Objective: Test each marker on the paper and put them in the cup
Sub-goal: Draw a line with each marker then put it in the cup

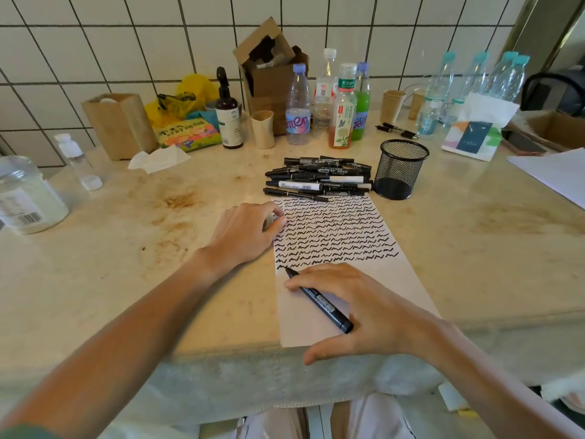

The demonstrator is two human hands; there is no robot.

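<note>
A white sheet of paper point(304, 324) lies on the counter, its upper part filled with rows of black squiggles. My right hand point(357, 305) grips an uncapped black marker point(319, 301) whose tip touches the paper at the left end of the lowest row. My left hand point(247, 232) rests on the paper's upper left edge with fingers curled; whether it holds a cap I cannot tell. A pile of several black markers point(319, 179) lies just beyond the paper. To the right of the pile stands a black mesh cup point(400, 167), which looks empty.
Bottles point(297, 106), paper cups point(262, 128), a cardboard box point(269, 68) and a brown spray bottle point(227, 115) line the tiled wall. A plastic jar point(25, 194) sits far left, a tissue pack point(474, 134) and loose sheets point(557, 172) at right. The counter edge runs beneath my right hand.
</note>
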